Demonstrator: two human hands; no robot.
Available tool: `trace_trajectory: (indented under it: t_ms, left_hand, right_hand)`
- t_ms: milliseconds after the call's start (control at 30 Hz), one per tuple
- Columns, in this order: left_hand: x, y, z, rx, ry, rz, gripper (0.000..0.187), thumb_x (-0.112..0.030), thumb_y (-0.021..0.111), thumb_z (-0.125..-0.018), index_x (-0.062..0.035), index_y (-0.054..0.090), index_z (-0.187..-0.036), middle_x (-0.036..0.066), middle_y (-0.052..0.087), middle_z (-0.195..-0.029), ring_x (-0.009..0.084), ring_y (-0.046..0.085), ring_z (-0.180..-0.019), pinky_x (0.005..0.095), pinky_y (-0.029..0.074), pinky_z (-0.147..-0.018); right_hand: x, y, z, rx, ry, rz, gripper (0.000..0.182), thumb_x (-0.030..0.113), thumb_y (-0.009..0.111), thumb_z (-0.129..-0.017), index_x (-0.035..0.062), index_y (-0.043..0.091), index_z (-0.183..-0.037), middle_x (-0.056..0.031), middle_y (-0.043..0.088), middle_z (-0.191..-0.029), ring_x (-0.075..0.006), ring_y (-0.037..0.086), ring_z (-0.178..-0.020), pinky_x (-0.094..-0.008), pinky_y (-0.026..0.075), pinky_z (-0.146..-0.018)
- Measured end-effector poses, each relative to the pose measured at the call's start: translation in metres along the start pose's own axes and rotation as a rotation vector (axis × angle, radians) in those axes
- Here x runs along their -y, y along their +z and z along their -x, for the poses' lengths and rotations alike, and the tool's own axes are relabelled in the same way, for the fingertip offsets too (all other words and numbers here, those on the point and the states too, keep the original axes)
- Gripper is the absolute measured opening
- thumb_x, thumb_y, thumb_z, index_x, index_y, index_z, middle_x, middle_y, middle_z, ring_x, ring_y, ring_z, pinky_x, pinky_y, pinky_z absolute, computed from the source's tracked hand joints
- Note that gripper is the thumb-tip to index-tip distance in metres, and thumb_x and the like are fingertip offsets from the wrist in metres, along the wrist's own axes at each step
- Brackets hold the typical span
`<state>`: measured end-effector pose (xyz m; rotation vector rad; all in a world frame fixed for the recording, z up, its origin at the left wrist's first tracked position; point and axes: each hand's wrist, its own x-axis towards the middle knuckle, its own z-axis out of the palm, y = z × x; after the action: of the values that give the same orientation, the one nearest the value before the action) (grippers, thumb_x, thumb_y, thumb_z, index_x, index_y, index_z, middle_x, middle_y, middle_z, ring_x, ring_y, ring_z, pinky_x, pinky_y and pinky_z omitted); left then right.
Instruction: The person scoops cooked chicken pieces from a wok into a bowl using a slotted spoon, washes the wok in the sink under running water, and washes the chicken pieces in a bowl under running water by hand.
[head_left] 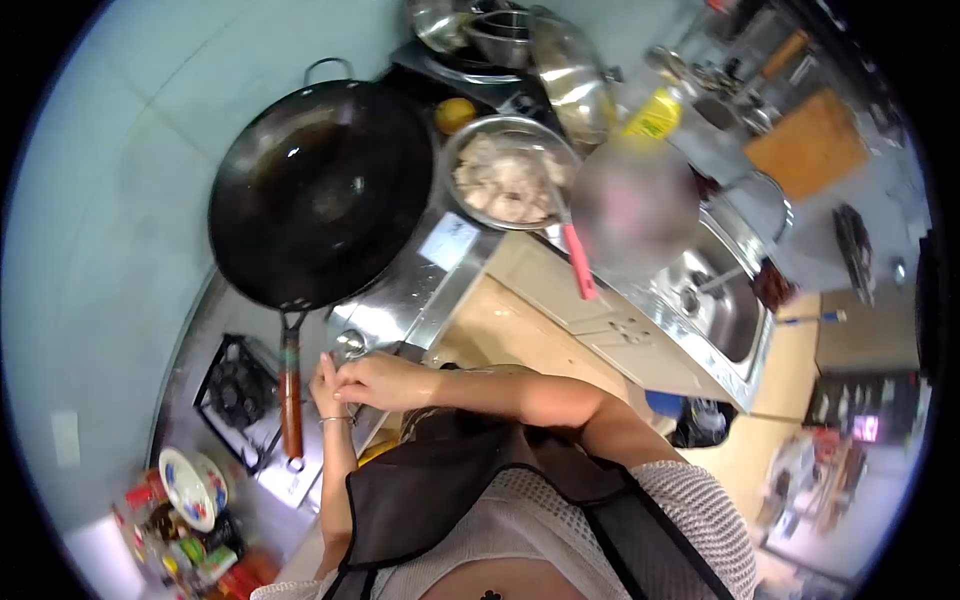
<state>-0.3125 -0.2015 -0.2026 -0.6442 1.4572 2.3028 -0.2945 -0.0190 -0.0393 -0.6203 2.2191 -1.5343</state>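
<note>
My left hand (327,390) is raised in front of the stove, beside the wooden wok handle (290,400). Its fingers point upward and look stretched out, and a thin bracelet circles the wrist. From the right, my right hand (385,382) reaches across with bent fingers closed over the left hand's fingers. Anything small between the hands is hidden. Close above them is a shiny round metal piece (348,344) at the counter's edge. A large black wok (322,195) rests over the stove, with only a dark, glossy surface visible inside.
A metal bowl (462,165) holds pale chunks and a pink-handled utensil (578,262). Near it are a yellow round fruit (454,115), a blurred round patch and a sink (735,340). A second burner (240,380) and a flowered bowl (190,490) stand at the left.
</note>
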Motion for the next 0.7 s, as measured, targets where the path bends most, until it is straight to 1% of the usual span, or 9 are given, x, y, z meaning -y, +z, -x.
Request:
trace_trajectory:
  t_ms: [67, 133, 167, 200, 267, 400, 467, 600, 700]
  left_hand:
    - [-0.023, 0.053, 0.008, -0.301, 0.504, -1.279, 0.056, -0.047, 0.055, -0.077, 0.0063, 0.055, -0.096, 0.023, 0.061, -0.082, 0.0377, 0.059, -0.075, 0.0426, 0.046, -0.065]
    - [-0.033, 0.086, 0.007, -0.36, 0.411, -1.662, 0.054, -0.051, 0.055, -0.075, 0.0033, 0.058, -0.08, 0.025, 0.06, -0.076, 0.0404, 0.058, -0.073, 0.0451, 0.046, -0.066]
    - [-0.033, 0.09, 0.005, -0.364, 0.397, -1.72, 0.051, -0.049, 0.055, -0.075, 0.0024, 0.058, -0.077, 0.024, 0.06, -0.075, 0.0398, 0.058, -0.073, 0.0445, 0.047, -0.065]
    - [-0.034, 0.091, 0.002, -0.372, 0.39, -1.778, 0.048, -0.047, 0.054, -0.076, 0.0015, 0.057, -0.074, 0.024, 0.06, -0.075, 0.0392, 0.059, -0.073, 0.0439, 0.047, -0.065]
    - [-0.03, 0.091, 0.001, -0.339, 0.437, -1.804, 0.034, -0.034, 0.055, -0.077, -0.0001, 0.058, -0.075, 0.022, 0.06, -0.074, 0.0381, 0.059, -0.071, 0.0425, 0.048, -0.064]
    - [-0.024, 0.07, -0.02, 0.209, 0.652, -2.022, 0.011, -0.012, 0.056, -0.07, -0.0033, 0.061, -0.065, 0.015, 0.061, -0.073, 0.0325, 0.058, -0.07, 0.0394, 0.047, -0.065]
    - [-0.013, 0.059, -0.031, 0.188, 0.806, -2.239, 0.014, -0.012, 0.053, -0.07, -0.0025, 0.063, -0.068, 0.013, 0.06, -0.076, 0.0278, 0.059, -0.071, 0.0353, 0.047, -0.072]
    - [0.003, 0.061, -0.042, 0.3, 0.909, -2.33, 0.021, -0.017, 0.05, -0.077, -0.0008, 0.063, -0.072, 0.014, 0.062, -0.082, 0.027, 0.06, -0.074, 0.0351, 0.046, -0.076]
    - [0.008, 0.16, 0.021, 0.335, 0.776, -1.643, 0.025, -0.023, 0.055, -0.079, 0.0009, 0.063, -0.079, 0.013, 0.063, -0.081, 0.0244, 0.06, -0.076, 0.0344, 0.045, -0.076]
  right_hand:
    - [0.015, -0.036, 0.04, -0.034, 0.012, -0.305, 0.024, 0.02, 0.042, -0.087, 0.0009, 0.055, -0.097, -0.0113, 0.062, -0.079, -0.0199, 0.06, -0.072, -0.0303, 0.046, -0.068]
    - [0.034, -0.074, 0.091, -0.205, 0.103, -0.404, 0.025, 0.009, 0.035, -0.086, -0.0009, 0.051, -0.103, -0.0095, 0.062, -0.078, -0.0149, 0.06, -0.071, -0.0246, 0.048, -0.064]
    - [0.02, -0.086, 0.112, -0.397, 0.22, -0.949, 0.027, 0.007, 0.034, -0.085, -0.002, 0.048, -0.106, -0.0108, 0.062, -0.08, -0.0155, 0.06, -0.066, -0.0242, 0.049, -0.058]
    - [0.022, -0.105, 0.137, -0.61, 0.109, -0.274, 0.027, 0.006, 0.032, -0.086, -0.0025, 0.046, -0.108, -0.0128, 0.061, -0.084, -0.0163, 0.06, -0.06, -0.0247, 0.048, -0.053]
    - [-0.015, -0.127, 0.182, -1.023, 0.072, -0.368, 0.024, 0.005, 0.032, -0.089, -0.0035, 0.044, -0.108, -0.016, 0.06, -0.087, -0.018, 0.06, -0.057, -0.0258, 0.048, -0.05]
    - [-0.101, -0.165, 0.281, -1.656, 0.396, -0.19, 0.018, 0.0, 0.038, -0.085, -0.0039, 0.053, -0.095, -0.0105, 0.058, -0.084, -0.0151, 0.058, -0.068, -0.0256, 0.047, -0.058]
    - [-0.154, -0.187, 0.339, -1.858, 0.477, -0.084, 0.015, 0.0, 0.047, -0.08, -0.0027, 0.056, -0.091, -0.012, 0.06, -0.076, -0.017, 0.06, -0.067, -0.0264, 0.046, -0.059]
    - [-0.195, -0.257, 0.411, -1.919, 0.71, 0.367, 0.019, 0.01, 0.057, -0.075, 0.0006, 0.06, -0.091, -0.0164, 0.062, -0.074, -0.0288, 0.06, -0.07, -0.0323, 0.046, -0.064]
    - [-0.26, -0.326, 0.448, -1.692, 0.765, 0.745, 0.028, 0.015, 0.06, -0.074, 0.0016, 0.058, -0.098, -0.0162, 0.062, -0.085, -0.0295, 0.06, -0.075, -0.0358, 0.046, -0.068]
